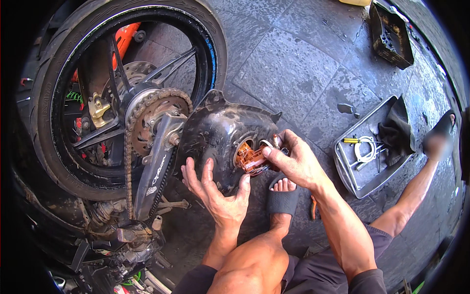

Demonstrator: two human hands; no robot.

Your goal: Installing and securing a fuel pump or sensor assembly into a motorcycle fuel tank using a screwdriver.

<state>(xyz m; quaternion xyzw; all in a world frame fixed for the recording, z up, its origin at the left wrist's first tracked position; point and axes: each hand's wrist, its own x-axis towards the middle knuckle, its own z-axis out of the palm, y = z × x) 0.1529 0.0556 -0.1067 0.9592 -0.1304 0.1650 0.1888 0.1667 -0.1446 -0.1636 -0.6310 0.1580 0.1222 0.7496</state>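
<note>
Can read clear white lettering (159,168) on the dark swingarm (143,207) beside the chain: set as one word in rounded, slanting script, with a capital first and small letters after, climbing along the arm from its lower end. Can spot just below that word, on the same arm, a small white emblem (152,189), too small to make out. Can see narrow blue lettering (212,61) curving along the right side of the black wheel rim (203,68), too fine to read. Can trace raised, dusty black characters (44,112) on the left sidewall of the tyre (41,147), moulded in the rubber and only partly legible.
</note>
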